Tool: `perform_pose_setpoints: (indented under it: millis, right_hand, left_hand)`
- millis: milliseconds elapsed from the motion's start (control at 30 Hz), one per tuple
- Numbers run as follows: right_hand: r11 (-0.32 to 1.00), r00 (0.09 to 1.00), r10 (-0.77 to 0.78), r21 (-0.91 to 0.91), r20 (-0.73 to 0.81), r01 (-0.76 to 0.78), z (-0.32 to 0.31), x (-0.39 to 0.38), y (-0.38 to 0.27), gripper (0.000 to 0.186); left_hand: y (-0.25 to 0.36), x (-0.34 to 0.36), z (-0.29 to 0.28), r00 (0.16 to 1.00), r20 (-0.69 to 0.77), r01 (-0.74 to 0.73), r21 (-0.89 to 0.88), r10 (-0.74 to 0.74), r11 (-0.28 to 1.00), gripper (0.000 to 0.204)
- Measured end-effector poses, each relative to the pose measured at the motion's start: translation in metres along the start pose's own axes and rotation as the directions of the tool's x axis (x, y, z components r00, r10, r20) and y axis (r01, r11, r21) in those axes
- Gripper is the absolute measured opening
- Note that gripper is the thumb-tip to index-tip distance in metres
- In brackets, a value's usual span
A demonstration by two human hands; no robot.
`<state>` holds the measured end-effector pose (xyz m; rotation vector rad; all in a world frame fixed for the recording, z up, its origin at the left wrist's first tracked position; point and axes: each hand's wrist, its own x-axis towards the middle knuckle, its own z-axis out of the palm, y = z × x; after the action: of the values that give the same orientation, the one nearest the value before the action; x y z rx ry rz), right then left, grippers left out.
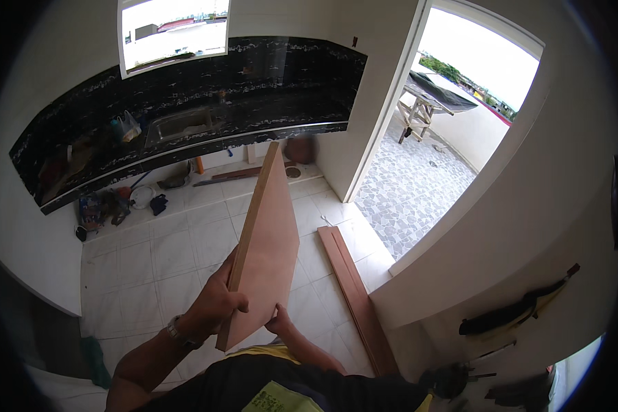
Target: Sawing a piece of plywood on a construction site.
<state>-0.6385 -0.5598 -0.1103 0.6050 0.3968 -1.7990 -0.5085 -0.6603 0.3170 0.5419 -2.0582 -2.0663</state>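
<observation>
A long reddish-brown wooden panel (268,247) with a thick pale edge stands tilted in front of me, its far end pointing toward the counter. My left hand (220,302) grips its left edge near the close end, thumb over the broad face and fingers behind. A watch is on that wrist. My right hand (279,321) holds the panel's lower right edge close to my body, thumb on the face; its other fingers are hidden behind the wood.
A black marbled counter (254,130) with a sink (182,127) runs along the far wall, with bags and wood pieces beneath. Long brown boards (357,299) lie on the tiled floor at right, beside a doorway to a patio with a wooden stand (419,113). Tools lie at lower right.
</observation>
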Motion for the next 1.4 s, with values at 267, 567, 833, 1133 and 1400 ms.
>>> perform_pose_setpoints:
  millis: [267,567,833,1133,1400]
  right_hand:
    - [0.749,0.725,-0.663,0.157,0.188,0.644,0.135,0.059,-0.163,0.056]
    - [0.537,0.45,-0.824,0.221,0.343,0.814,0.382,0.092,-0.372,0.054]
    - [-0.214,-0.185,-0.9,-0.031,0.394,0.976,0.567,0.07,-0.505,0.04]
    - [-0.654,-0.572,-0.747,-0.223,0.338,0.723,0.713,0.077,-0.6,0.025]
    - [-0.731,-0.51,-0.683,-0.495,0.524,0.47,0.797,0.109,-0.716,0.028]
  left_hand:
    - [-0.031,0.127,-0.126,0.995,-0.015,-0.096,-0.254,0.096,0.962,0.116]
    - [-0.065,0.343,-0.201,0.93,-0.224,-0.354,-0.324,0.292,0.878,0.074]
    - [-0.128,0.635,-0.182,0.984,-0.079,-0.179,-0.41,0.161,0.894,0.089]
    - [-0.141,0.918,-0.111,0.792,0.598,0.221,-0.472,0.126,0.853,0.071]
    - [-0.029,1.081,-0.013,0.658,0.697,0.262,-0.568,0.286,0.78,0.055]
